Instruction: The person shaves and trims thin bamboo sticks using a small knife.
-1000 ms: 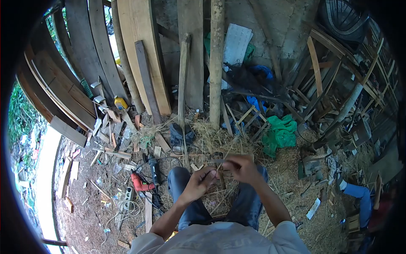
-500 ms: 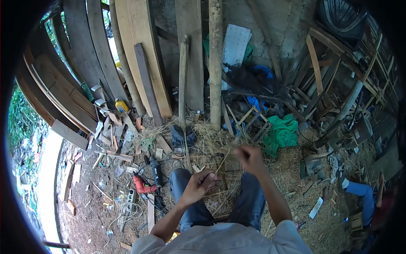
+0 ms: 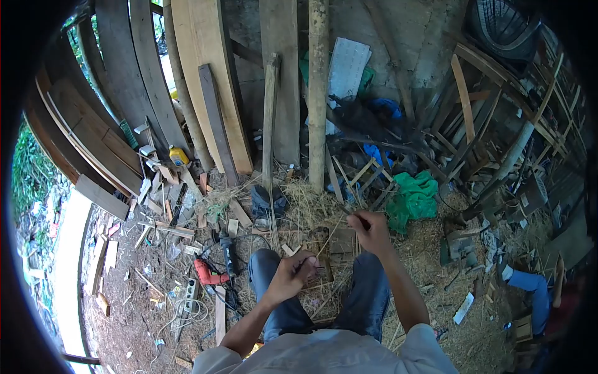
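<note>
Above my left knee, my left hand [image 3: 295, 273] is closed around the lower end of a thin light strip [image 3: 328, 238], which slants up and to the right. My right hand [image 3: 370, 231] is closed over my right knee, and a small dark blade-like piece [image 3: 350, 216] pokes out from its fingers on the left side. The strip's upper end lies close to that hand; contact cannot be made out. Between my knees a short brown wooden piece [image 3: 328, 270] is partly hidden behind my left hand.
A red power tool [image 3: 208, 273], a dark grinder [image 3: 228, 249] and a power strip [image 3: 189, 293] lie on the left. Boards [image 3: 199, 81] and a pole [image 3: 317, 93] stand ahead. A green bag [image 3: 414, 196] is at right, with another person's blue-clad leg [image 3: 532, 283] at far right.
My right hand first moved up and right, away from my left hand, then came slightly lower. My left hand stayed nearly in place, still holding the strip.
</note>
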Action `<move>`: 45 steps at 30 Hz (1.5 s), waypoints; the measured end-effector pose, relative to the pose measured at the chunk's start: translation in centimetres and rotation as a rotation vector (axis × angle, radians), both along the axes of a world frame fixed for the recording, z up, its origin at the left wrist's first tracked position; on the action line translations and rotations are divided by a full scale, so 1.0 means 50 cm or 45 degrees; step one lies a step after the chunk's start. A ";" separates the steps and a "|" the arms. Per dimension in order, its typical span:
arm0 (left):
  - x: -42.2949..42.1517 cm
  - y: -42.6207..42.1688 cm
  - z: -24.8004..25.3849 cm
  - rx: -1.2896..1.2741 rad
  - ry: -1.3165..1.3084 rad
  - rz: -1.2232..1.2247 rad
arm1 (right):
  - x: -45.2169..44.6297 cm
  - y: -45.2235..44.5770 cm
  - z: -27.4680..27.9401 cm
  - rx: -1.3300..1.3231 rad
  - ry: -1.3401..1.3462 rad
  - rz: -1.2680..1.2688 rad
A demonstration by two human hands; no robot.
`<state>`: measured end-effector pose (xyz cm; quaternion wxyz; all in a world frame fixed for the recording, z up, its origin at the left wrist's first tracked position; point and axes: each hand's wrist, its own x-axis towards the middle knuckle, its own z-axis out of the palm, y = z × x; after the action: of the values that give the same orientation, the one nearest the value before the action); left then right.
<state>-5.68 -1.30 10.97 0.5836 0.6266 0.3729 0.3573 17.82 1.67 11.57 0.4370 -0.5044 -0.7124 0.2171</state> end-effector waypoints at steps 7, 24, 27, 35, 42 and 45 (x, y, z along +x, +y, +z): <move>-0.006 0.003 -0.010 -0.037 0.025 -0.025 | -0.005 -0.002 -0.004 0.004 0.019 -0.014; -0.010 0.006 -0.018 0.034 0.060 -0.010 | -0.036 -0.009 0.010 -0.120 -0.018 -0.026; -0.009 0.008 -0.010 0.032 0.088 -0.053 | -0.073 -0.033 0.009 0.062 0.071 0.163; -0.015 0.003 -0.010 -0.054 0.050 -0.079 | -0.081 -0.038 0.013 0.256 -0.071 0.260; -0.011 0.009 -0.009 -0.063 -0.057 -0.070 | -0.066 -0.029 0.021 -0.021 -0.037 0.090; -0.011 0.011 -0.026 -0.035 -0.015 -0.078 | -0.082 -0.043 0.014 0.096 -0.080 0.282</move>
<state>-6.22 -0.74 9.68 0.6051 0.6274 0.3551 0.3378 13.73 -0.49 12.25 0.4063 -0.4124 -0.7848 0.2214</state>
